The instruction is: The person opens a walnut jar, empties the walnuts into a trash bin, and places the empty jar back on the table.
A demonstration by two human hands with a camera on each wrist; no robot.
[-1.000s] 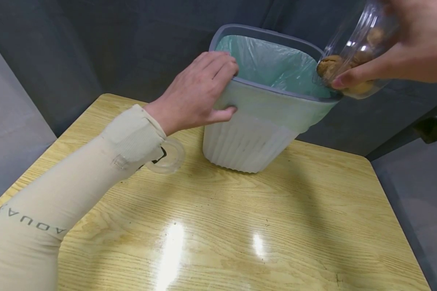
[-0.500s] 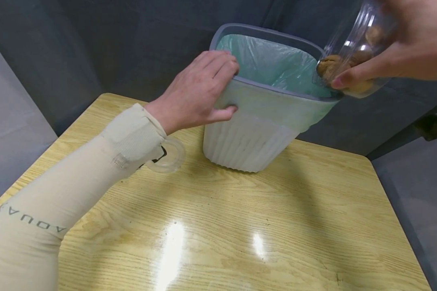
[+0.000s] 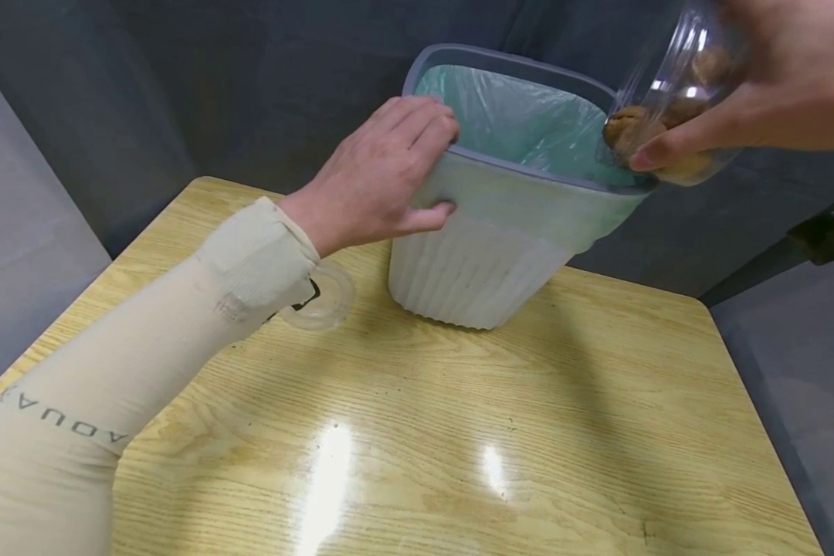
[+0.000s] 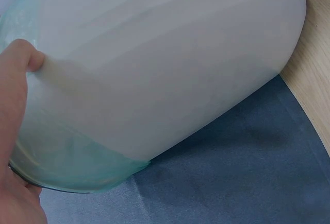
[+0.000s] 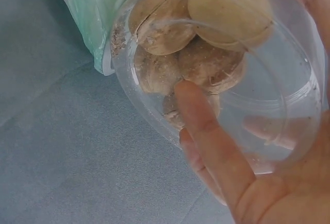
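Left hand (image 3: 375,181) grips the rim of the lined bin (image 3: 500,224) on the table (image 3: 459,432), right hand (image 3: 771,85) holds the tipped jar (image 3: 674,100) over it, cookies (image 5: 196,44) all inside, so dumping's barely begun.

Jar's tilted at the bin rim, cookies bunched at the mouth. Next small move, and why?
Probably tip the clear jar a little steeper. The right hand holds it mouth-down over the lined bin, and the cookies sit jammed at the opening, none seen falling. The left hand grips the rim, so the bin looks steadied.
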